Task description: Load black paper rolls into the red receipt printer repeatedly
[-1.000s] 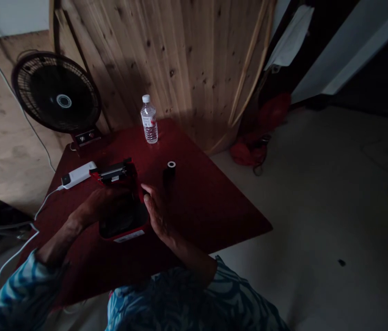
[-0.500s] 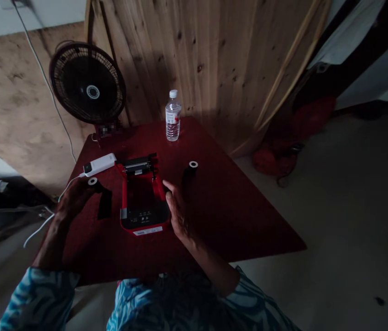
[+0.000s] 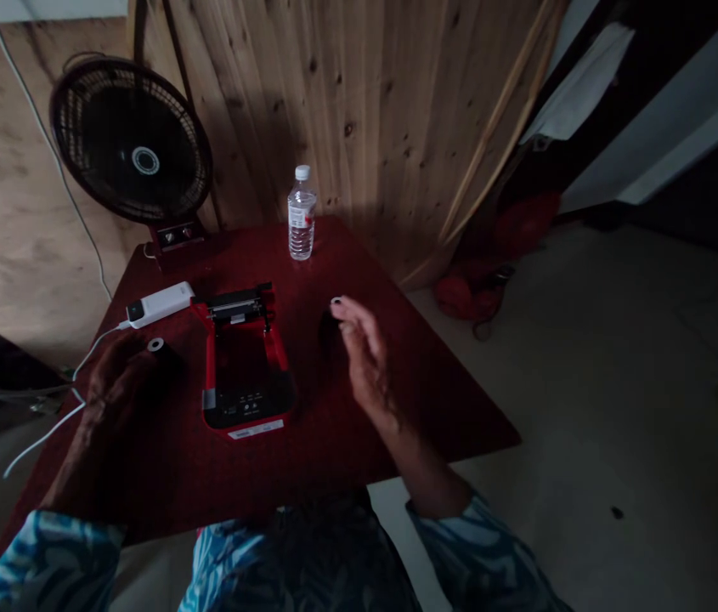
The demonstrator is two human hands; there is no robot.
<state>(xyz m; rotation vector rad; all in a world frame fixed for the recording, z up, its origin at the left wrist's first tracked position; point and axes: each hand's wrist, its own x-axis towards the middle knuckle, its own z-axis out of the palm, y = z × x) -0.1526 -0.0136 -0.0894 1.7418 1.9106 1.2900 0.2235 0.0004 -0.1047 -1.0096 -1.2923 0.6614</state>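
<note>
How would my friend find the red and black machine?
Find the dark red table with a round fan at its back. Look between the left hand and right hand for the red and black machine. Unlike the white device and clear bottle, it has a red frame and black front panel.

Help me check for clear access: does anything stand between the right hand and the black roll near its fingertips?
Nothing visible does. The right hand partly covers the black roll in this view; touching or not is unclear. The red device stands off to the left, the bottle farther back.
</note>
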